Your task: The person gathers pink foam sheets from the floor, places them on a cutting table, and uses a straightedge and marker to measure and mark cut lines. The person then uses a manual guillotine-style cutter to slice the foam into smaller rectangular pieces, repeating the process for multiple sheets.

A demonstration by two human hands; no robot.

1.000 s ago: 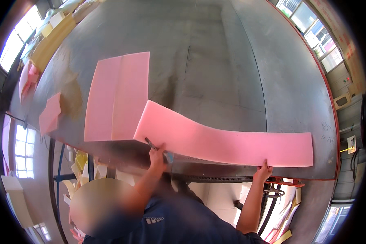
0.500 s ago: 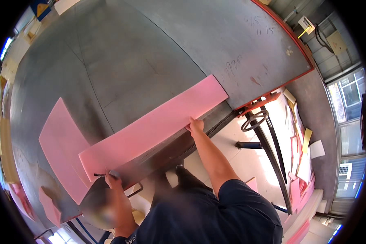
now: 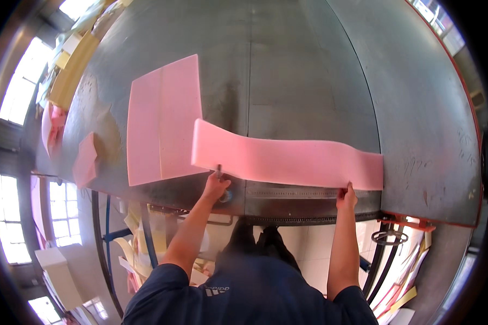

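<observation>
Workshop with bright windows at left; big grey metal table point(image 3: 309, 70) fills view. Wide pink foam sheet point(image 3: 160, 119) lies flat at table's left part, seam down its middle. Long pink foam strip point(image 3: 287, 160) lies across near edge, left end overlapping sheet, surface wavy, already a separate piece. Small pink offcut point(image 3: 85, 160) sits apart at far left. Left hand point(image 3: 216, 188) closed on small metal tool at strip's near edge. Right hand point(image 3: 346, 196) pinches strip's right end. Strip not yet moved off.
</observation>
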